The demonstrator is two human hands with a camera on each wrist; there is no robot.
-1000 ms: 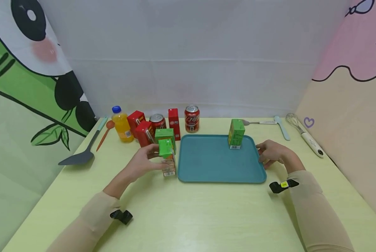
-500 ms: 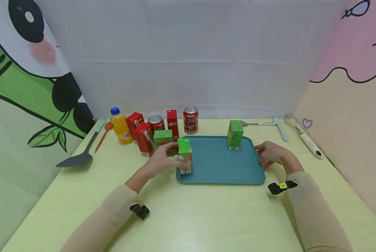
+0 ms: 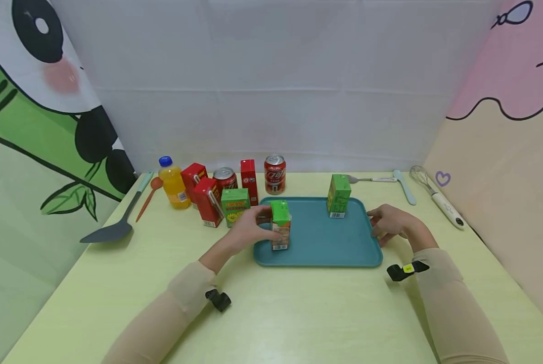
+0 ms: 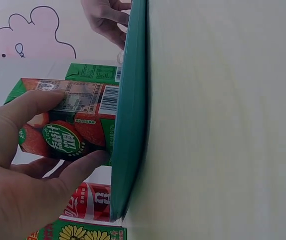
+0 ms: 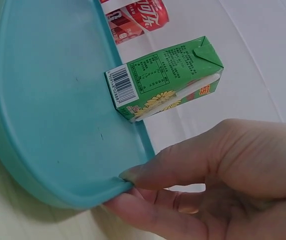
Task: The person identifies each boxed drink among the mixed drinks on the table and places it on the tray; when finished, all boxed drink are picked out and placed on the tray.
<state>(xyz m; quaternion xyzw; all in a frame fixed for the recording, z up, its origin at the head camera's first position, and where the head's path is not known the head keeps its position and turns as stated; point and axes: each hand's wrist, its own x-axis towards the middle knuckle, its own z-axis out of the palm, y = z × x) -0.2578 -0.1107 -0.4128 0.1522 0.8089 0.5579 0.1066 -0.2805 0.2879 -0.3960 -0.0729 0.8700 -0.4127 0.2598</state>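
My left hand (image 3: pixel 249 230) grips a lychee juice carton (image 4: pixel 68 117) with a green top, thumb on one side and fingers on the other. The carton stands upright over the left part of the blue-green tray (image 3: pixel 321 247), its base right at the tray's surface. My right hand (image 3: pixel 395 225) pinches the tray's right rim, thumb on the inside and fingers underneath, as the right wrist view shows. A green drink carton with yellow flowers (image 5: pixel 165 77) stands at the tray's back right. Another green carton (image 3: pixel 235 202) stands left of the tray, partly behind my left hand.
Behind the tray stands a cola can (image 3: pixel 275 174). Red cartons (image 3: pixel 206 199), a second can (image 3: pixel 226 178) and an orange juice bottle (image 3: pixel 173 184) crowd the back left. A spatula (image 3: pixel 117 230) and red spoon (image 3: pixel 148 197) lie left; a fork (image 3: pixel 373 179), light blue utensil (image 3: pixel 404 187) and whisk (image 3: pixel 444 205) lie right.
My left hand has carried the juice carton rightward, from beside the tray to over its left part. My right hand has stayed on the tray's rim.
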